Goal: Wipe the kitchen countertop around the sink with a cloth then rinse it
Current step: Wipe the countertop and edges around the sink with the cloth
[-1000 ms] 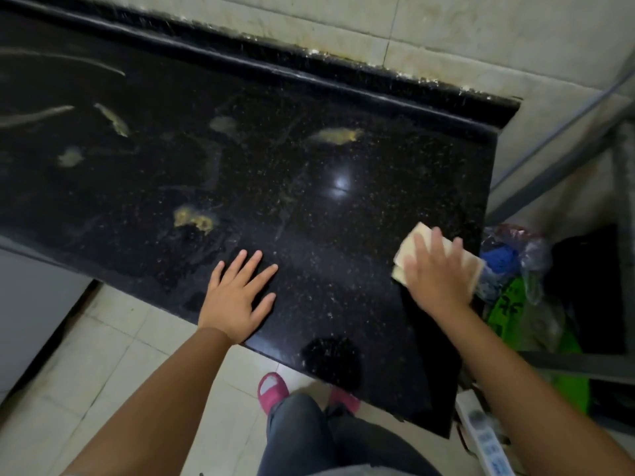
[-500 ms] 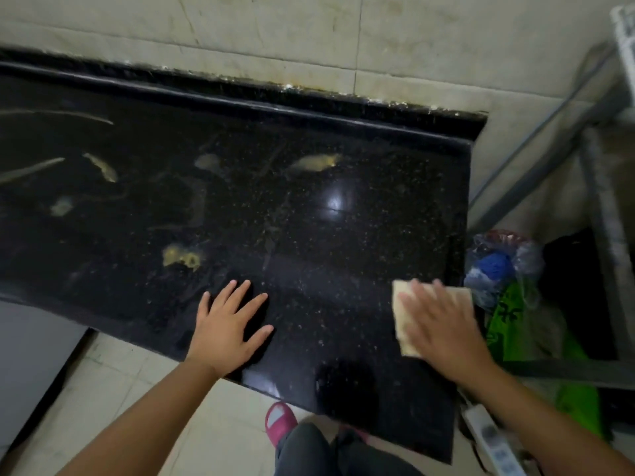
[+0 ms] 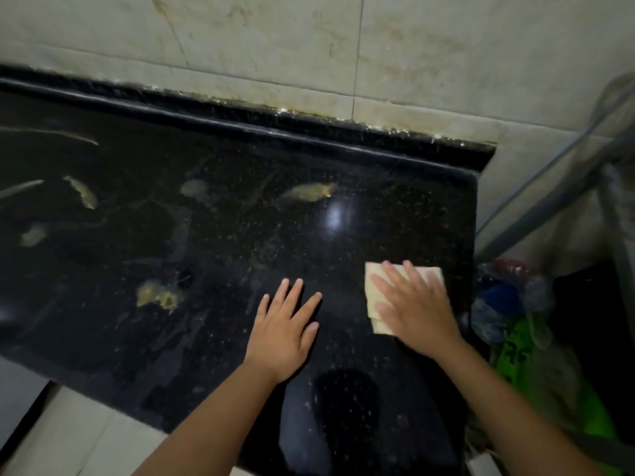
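Slid leftward, cloth [image 3: 374, 297] lies under right fingers [image 3: 395, 274].

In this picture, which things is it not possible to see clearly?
Head view only:
- Sink: not in view; the black speckled stone countertop is cut off at the left edge.
- Folded beige cloth: mostly hidden under the right hand.
- Plastic bags beside the counter: dark, contents unclear.

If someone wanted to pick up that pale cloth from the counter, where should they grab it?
Probably the bare left edge of the cloth, coming from above and the left. The cloth lies folded flat on the black counter, and the right hand presses straight fingers over the rest, so only that edge and corner offer something to pinch.
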Tool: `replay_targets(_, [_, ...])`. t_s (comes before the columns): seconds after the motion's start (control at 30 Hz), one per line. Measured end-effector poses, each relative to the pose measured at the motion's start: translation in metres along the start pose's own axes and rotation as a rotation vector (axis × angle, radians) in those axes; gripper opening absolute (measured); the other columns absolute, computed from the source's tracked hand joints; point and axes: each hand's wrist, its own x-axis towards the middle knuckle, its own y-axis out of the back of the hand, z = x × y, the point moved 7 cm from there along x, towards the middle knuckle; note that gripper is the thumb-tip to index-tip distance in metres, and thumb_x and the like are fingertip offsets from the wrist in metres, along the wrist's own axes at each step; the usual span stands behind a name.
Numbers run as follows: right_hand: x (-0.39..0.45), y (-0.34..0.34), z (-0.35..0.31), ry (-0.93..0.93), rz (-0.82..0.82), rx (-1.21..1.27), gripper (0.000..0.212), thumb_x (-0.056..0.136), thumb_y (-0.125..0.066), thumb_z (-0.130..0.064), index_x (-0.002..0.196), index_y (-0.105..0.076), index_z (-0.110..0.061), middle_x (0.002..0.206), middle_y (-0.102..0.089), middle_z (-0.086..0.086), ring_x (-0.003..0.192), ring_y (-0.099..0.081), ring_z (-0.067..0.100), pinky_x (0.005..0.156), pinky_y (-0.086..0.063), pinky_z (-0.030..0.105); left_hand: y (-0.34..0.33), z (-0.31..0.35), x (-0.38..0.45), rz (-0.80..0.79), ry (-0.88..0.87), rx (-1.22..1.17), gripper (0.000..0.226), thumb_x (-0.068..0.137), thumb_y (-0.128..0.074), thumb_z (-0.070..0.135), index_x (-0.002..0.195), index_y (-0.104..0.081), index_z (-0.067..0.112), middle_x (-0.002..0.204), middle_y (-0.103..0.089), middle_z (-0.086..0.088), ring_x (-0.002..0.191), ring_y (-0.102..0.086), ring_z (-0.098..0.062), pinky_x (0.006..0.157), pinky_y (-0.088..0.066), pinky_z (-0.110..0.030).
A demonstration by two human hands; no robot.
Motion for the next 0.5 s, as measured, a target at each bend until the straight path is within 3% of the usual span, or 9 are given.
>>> replay_targets(0.1, [0.015,0.002,0.065,-0.217,-0.058,0.075,0.053,0.095,-0.015,-0.048,0.146,-0.015,-0.033,0.157,-0.004,-0.009,0.145,-0.003,0.021,0.114,-0.009,0.045,-0.012,-0.006,-0.004,-0.006,-0.046,0.055,0.062,0.098,-0.006,0.045,0.121,-0.059,0.022,0.126,-0.059,-0.012,0.116,-0.056,-0.033,0.098,-0.023,-0.041])
replay_targets(0.2, [0.064,0.023,0.105,-0.381,0.052,0.082,0.05,0.099,-0.024,-0.037,0.147,-0.016,-0.026,0.158,-0.004,-0.004,0.144,-0.001,0.025,0.114,-0.006,0.047,-0.008,-0.006,-0.002,0.044,-0.051,0.051,0.059,0.098,-0.007,0.047,0.124,-0.055,0.024,0.13,-0.057,-0.011,0.123,-0.05,-0.031,0.099,-0.021,-0.042])
replay_targets(0.33, [0.13,0.044,0.119,-0.611,0.065,0.178,0.052,0.099,-0.016,-0.04,0.148,-0.008,-0.026,0.158,0.002,-0.003,0.144,0.004,0.028,0.116,0.001,0.046,-0.015,-0.007,-0.002,0.085,-0.072,0.016,0.054,0.098,-0.008,0.046,0.128,-0.047,0.025,0.134,-0.053,-0.011,0.128,-0.031,-0.025,0.101,-0.019,-0.044])
replay_targets(0.4, [0.157,0.047,0.1,-0.612,0.052,0.219,0.052,0.099,-0.014,-0.041,0.148,-0.006,-0.027,0.158,0.004,-0.004,0.144,0.008,0.029,0.115,0.004,0.046,-0.015,-0.009,-0.002,0.107,-0.074,0.006,0.052,0.098,-0.007,0.045,0.129,-0.044,0.025,0.135,-0.052,-0.011,0.128,-0.03,-0.025,0.102,-0.019,-0.045])
replay_targets(0.5, [0.187,0.043,0.04,-0.388,0.025,0.166,0.051,0.1,-0.015,-0.039,0.148,-0.005,-0.028,0.158,0.006,-0.003,0.144,0.008,0.029,0.115,0.003,0.043,-0.013,-0.008,-0.003,0.132,-0.061,-0.007,0.048,0.098,-0.006,0.044,0.13,-0.038,0.027,0.135,-0.052,-0.01,0.129,-0.029,-0.024,0.103,-0.019,-0.044])
